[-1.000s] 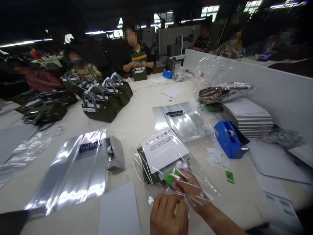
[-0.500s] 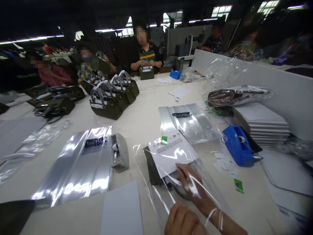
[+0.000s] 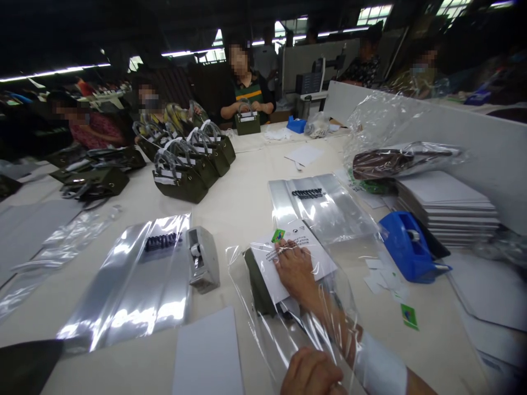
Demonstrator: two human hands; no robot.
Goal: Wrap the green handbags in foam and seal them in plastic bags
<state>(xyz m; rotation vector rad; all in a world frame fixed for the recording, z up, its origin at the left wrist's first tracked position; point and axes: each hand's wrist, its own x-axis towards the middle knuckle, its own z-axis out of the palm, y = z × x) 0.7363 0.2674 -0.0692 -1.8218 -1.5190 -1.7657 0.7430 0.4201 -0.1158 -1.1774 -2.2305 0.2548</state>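
Observation:
A clear plastic bag (image 3: 247, 318) lies in front of me with a dark green handbag (image 3: 258, 282) inside it. On top of the handbag, under the film, is a white printed card (image 3: 263, 258) with a green sticker (image 3: 278, 236) near its far edge. My right hand (image 3: 295, 269) reaches inside the bag, its fingers stretched out flat on the card. Close to me, my left hand (image 3: 313, 373) is closed on the bag near its mouth. Part of the handbag is hidden by the card and my right forearm.
Flat clear bags (image 3: 140, 285) lie left, beside a grey tape dispenser (image 3: 203, 260). More bags (image 3: 325, 208) lie ahead. A blue tape dispenser (image 3: 407, 247) and a white card stack (image 3: 453, 206) stand right. Green handbags (image 3: 181, 186) stand farther off, where several people sit.
My right hand has slid deeper into the bag, away from me, from the card's near edge onto its middle. The left hand keeps its grip on the bag.

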